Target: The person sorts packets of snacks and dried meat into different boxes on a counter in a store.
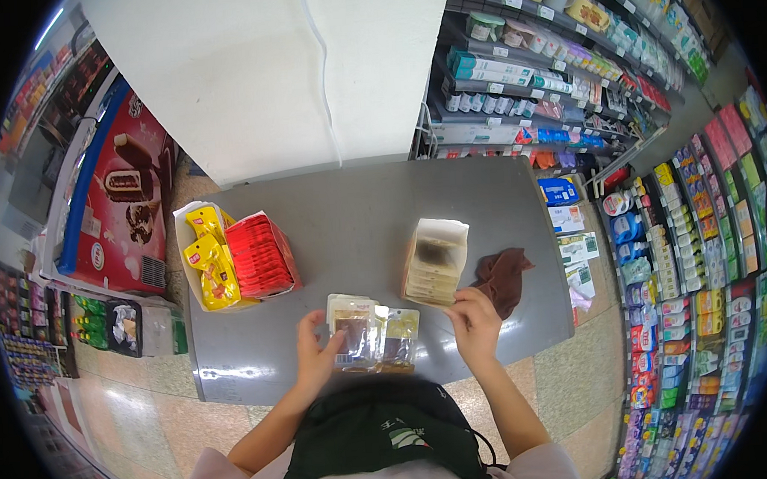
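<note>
My left hand (317,348) grips the left edge of several flat clear packets (358,330) with dark contents, its thumb resting on top. Beside them, partly overlapped, lies a similar packet with a greenish-yellow top (399,335). My right hand (477,325) pinches the near right corner of an open white carton (444,227). Pale packets stand in a row inside the carton, with a dark gap towards its back. A crumpled brown cloth (506,279) lies just right of the carton and my right hand.
All this rests on a grey table (351,228). At its left are a carton of yellow snack pouches (215,279) and a box of red packets (262,257). A white pillar (261,84) adjoins the back edge. Stocked shelves (669,304) and an ice-cream freezer (118,193) flank the table.
</note>
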{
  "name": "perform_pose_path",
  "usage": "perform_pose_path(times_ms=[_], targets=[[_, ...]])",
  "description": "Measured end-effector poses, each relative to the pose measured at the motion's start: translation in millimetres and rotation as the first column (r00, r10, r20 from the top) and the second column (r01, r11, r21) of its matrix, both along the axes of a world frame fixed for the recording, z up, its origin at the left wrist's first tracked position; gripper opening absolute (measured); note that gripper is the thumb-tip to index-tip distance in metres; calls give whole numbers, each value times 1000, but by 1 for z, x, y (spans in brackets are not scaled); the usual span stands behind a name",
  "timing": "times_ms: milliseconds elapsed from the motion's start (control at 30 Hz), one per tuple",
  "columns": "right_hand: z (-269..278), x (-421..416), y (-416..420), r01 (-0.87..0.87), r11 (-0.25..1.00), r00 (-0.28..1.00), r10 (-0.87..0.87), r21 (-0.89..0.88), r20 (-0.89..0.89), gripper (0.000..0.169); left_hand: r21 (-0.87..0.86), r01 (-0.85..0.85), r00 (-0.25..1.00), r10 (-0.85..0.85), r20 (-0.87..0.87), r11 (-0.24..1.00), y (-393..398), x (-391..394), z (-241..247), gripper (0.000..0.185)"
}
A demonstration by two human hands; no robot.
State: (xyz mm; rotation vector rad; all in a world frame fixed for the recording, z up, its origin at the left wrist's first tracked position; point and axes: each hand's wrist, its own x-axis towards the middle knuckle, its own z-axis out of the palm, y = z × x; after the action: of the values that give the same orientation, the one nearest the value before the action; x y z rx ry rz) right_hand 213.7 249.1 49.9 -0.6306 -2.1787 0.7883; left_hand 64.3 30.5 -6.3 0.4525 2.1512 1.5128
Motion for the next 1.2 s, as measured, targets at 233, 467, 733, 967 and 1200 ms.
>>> perform_pose_path(times_ms=[233,467,733,967,1200], targets=[[39,-13,-17,-209,556,966,-10,-804,-258,9,462,304,825,-473,310,833,21,16,67,32],[32,-20,-25,-383,254,910,-58,-888,-410,22,424,330,718,-516,467,843,13,27,83,22],[37,-24,-64,-423,-291,802,321,-858,-504,36,628,3,170,-619,767,778,13,40,87,18],[58,-11,-60,-437,-259,818,284,-861,-500,21,517,232,312,-566,763,824,11,35,106,36],[58,-9,-66,-325,119,944,96,-938,-315,21,514,-168,479,-386,789,841,-6,23,96,27]])
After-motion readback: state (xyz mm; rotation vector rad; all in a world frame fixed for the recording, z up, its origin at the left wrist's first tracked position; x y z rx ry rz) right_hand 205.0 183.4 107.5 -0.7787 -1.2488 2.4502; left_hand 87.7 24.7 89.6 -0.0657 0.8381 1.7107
